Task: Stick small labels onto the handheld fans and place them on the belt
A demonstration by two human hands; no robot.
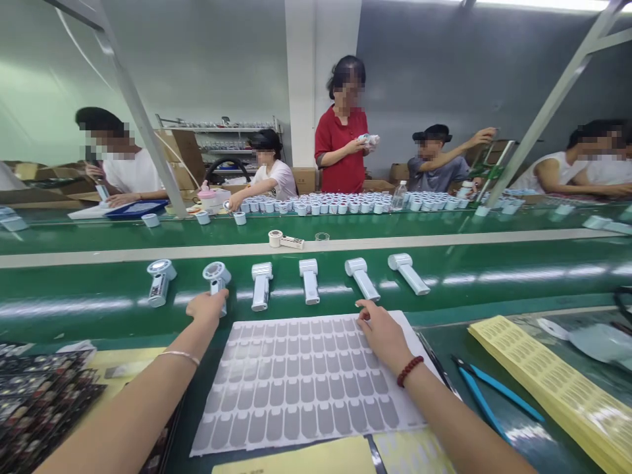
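My left hand (207, 305) is closed around the handle of a pale blue handheld fan (217, 271), its round head facing up on the green belt. Over the upper right corner of a white sheet of grey stickers (301, 382) is my right hand (382, 332), fingers bent and apart, nothing plainly visible in them. One more handheld fan (160, 282) lies to the left of my left hand. Several others lie to the right, face down, including one fan (362, 278) just beyond my right fingertips.
Blue-handled pliers (498, 395) and a stack of yellow label sheets (548, 388) lie on the right. Dark printed pieces (44, 401) are piled at left. A white strip (444, 241) runs along the green belt (469, 276). Several co-workers sit or stand opposite, behind rows of round parts (340, 205).
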